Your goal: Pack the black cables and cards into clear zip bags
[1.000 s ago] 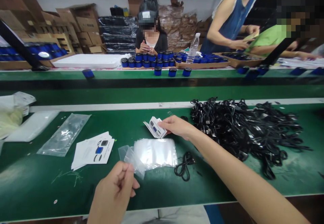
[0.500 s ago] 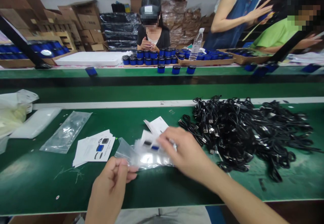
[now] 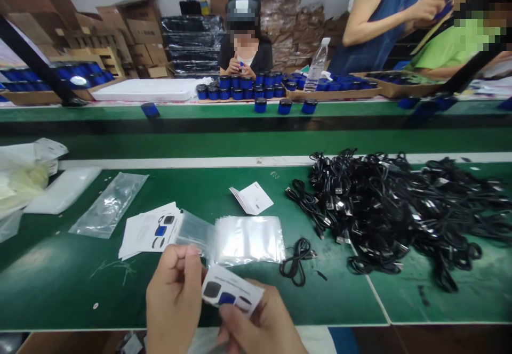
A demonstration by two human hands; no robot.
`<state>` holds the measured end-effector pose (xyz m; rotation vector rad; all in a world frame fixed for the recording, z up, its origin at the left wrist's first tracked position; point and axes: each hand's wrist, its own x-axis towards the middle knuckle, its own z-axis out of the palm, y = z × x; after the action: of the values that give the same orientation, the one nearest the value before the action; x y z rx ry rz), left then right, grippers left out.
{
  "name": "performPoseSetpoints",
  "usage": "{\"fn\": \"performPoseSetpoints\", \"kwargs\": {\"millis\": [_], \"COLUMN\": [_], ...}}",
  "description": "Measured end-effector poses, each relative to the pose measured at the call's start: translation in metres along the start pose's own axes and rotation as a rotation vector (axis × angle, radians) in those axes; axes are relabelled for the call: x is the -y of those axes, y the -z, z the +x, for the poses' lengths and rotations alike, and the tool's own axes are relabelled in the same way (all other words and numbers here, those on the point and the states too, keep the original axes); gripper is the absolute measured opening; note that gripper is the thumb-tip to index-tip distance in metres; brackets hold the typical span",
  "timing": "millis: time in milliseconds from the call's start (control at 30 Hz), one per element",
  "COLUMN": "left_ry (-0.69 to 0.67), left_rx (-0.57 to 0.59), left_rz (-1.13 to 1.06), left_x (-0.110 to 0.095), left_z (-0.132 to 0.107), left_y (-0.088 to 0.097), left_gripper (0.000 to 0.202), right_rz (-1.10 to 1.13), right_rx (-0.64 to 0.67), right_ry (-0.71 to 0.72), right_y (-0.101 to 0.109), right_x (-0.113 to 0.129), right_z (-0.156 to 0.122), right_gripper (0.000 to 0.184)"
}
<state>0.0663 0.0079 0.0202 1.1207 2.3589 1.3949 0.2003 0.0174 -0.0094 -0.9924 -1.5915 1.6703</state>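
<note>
My left hand (image 3: pixel 178 284) pinches a clear plastic bag (image 3: pixel 196 228) between thumb and fingers. In my right hand (image 3: pixel 260 316) is a printed leaflet (image 3: pixel 230 290) with dark and blue pictures, tilted, its left end close to the left fingertips. Whether that end is inside the bag I cannot tell. Just beyond lies a stack of clear bags (image 3: pixel 250 239). A fanned pile of leaflets (image 3: pixel 152 231) is left of it, and some folded leaflets (image 3: pixel 254 198) lie behind. One bundled black cable (image 3: pixel 298 260) rests right of the bags.
A big heap of black cables (image 3: pixel 376 210) covers the bench's right side. Far left are another clear bag (image 3: pixel 110 204) and a white packet (image 3: pixel 62 190). Across the raised ledge, a person sits behind blue jars (image 3: pixel 236 90) and a plastic bottle (image 3: pixel 317 66).
My right hand has come back toward me from the bag stack with the leaflet, down beside my left hand. The single cable, hidden before, now shows.
</note>
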Motion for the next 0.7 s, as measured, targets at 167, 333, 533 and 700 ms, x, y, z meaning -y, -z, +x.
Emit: {"fn": "performPoseSetpoints", "kwargs": {"millis": [167, 333, 533, 700], "left_ry": [0.034, -0.063, -0.544, -0.902], "left_rx": [0.056, 0.143, 0.124, 0.192], "left_rz": [-0.003, -0.002, 0.212, 0.244], "left_x": [-0.002, -0.002, 0.003, 0.009], "left_z": [-0.007, -0.015, -0.025, -0.024], "left_y": [0.0, 0.001, -0.008, -0.007], "left_gripper": [0.025, 0.027, 0.019, 0.016], "right_rz": [-0.306, -0.626, -0.861, -0.809], "right_rx": [-0.219, -0.332, -0.298, -0.043], "right_ry": [0.525, 0.877, 0.651, 0.381], "right_y": [0.016, 0.026, 0.024, 0.033], "right_x": [0.007, 0.004, 0.002, 0.022], "right_z": [0.007, 0.011, 0.009, 0.001], "right_gripper": [0.014, 0.022, 0.018, 0.024]}}
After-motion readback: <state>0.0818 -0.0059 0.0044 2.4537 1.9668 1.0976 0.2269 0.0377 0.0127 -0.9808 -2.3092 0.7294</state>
